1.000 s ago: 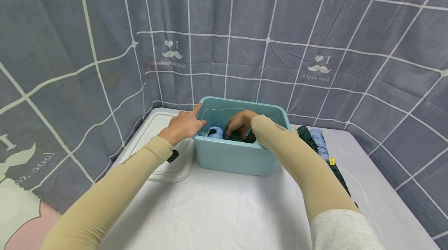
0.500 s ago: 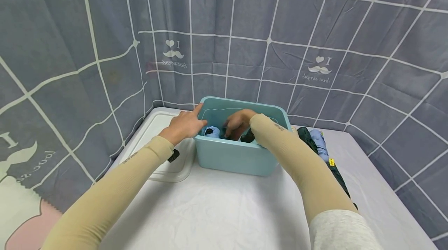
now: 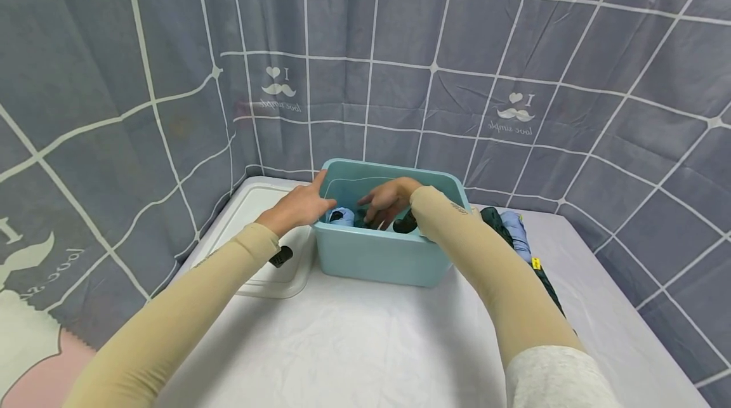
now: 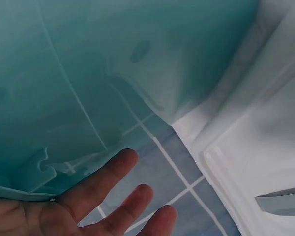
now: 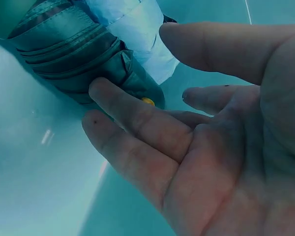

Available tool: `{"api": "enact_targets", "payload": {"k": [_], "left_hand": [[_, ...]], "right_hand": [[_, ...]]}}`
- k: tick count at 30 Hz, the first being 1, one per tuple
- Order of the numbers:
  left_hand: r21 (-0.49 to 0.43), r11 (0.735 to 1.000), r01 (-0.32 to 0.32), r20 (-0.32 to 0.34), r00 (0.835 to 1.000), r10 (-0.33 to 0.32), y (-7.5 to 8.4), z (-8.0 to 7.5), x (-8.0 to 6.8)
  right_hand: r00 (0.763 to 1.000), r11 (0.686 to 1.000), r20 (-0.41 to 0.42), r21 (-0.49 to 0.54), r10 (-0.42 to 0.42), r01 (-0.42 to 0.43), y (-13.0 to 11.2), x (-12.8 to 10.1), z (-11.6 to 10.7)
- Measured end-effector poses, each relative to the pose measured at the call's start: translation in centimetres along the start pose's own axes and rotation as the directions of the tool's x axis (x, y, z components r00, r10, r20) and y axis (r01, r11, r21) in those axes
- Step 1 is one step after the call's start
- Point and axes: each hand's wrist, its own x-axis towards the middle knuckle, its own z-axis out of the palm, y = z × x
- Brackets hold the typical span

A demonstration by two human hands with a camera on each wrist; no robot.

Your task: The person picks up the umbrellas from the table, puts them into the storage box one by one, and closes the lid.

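Note:
A light blue plastic bin [image 3: 382, 259] stands on the table. My left hand [image 3: 297, 205] rests on its left rim, fingers extended outside the wall in the left wrist view. My right hand [image 3: 391, 197] is down inside the bin, its fingers spread and holding nothing. In the right wrist view a folded dark green umbrella [image 5: 73, 54] lies by the fingertips; whether they touch it I cannot tell. Beside it lies a light blue rolled item [image 5: 137, 34], seen at the bin's left end in the head view. A black rolled end [image 3: 405, 222] shows under my right wrist.
A white lid [image 3: 251, 208] lies left of the bin. On the right, partly behind my right sleeve, lie a dark green bundle [image 3: 495, 221], a light blue bundle [image 3: 516, 233] and a dark green one with a yellow tag [image 3: 536, 263]. A grey checked curtain [image 3: 342, 91] hangs behind.
My right hand's fingers have loosened and spread inside the bin, and more of the dark green umbrella beside the light blue item shows. The left hand stays on the rim.

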Motion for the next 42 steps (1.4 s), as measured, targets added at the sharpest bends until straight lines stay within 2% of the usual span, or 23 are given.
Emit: {"api": "enact_targets", "payload": {"k": [4,12,17,28,31,34,42], "left_hand": [[0.006,1.0,0.0,0.006,1.0,0.0,0.2,0.1,-0.4],[0.059,0.998,0.016,-0.001,1.0,-0.016,0.3,-0.2,-0.6],[0.072,0.997,0.01,-0.009,1.0,-0.009,0.4,-0.2,-0.5],[0.084,0.996,0.007,-0.01,1.0,-0.006,0.3,0.0,-0.5],[0.08,0.997,0.006,-0.009,1.0,-0.006,0.1,0.0,-0.5],[0.076,0.997,0.007,-0.01,1.0,-0.007,0.1,0.0,-0.5],[0.08,0.997,0.0,-0.02,1.0,0.002,0.0,0.1,-0.4]], "right_hand": [[1.0,0.999,0.003,-0.033,0.003,-0.003,0.1,-0.3,0.1],[0.999,0.979,-0.038,-0.205,-0.027,0.019,0.1,-1.8,-0.3],[0.992,0.959,-0.09,-0.279,-0.083,0.055,0.9,-4.0,-1.1],[0.968,0.94,-0.168,-0.317,-0.189,0.128,2.8,-9.0,-1.9],[0.951,0.933,-0.218,-0.331,-0.219,0.139,3.4,-10.2,-1.9],[0.924,0.93,-0.289,-0.337,-0.249,0.145,4.0,-11.4,-1.9],[0.832,0.927,-0.447,-0.319,-0.329,0.195,6.5,-14.2,-2.5]]}}
